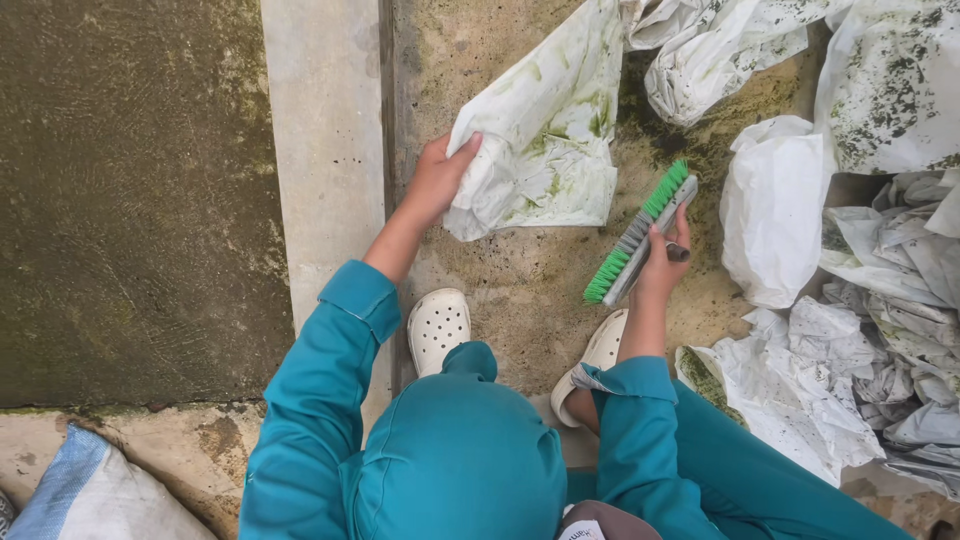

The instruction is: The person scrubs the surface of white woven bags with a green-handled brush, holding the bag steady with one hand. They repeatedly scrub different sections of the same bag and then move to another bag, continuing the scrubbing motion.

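Observation:
I squat on a wet concrete floor in teal sleeves and white clogs. My left hand grips the lower left corner of a white sheet stained with green algae, lifting it off the floor. My right hand holds a scrub brush with green bristles, tilted diagonally with the bristles facing left, just right of the sheet's lower edge. The brush is in the air above the floor, apart from the sheet.
More crumpled, stained white sheets are piled along the right and top. A concrete curb runs vertically at my left, with a dark mossy slab beyond it. A blue-and-white sack lies at the bottom left.

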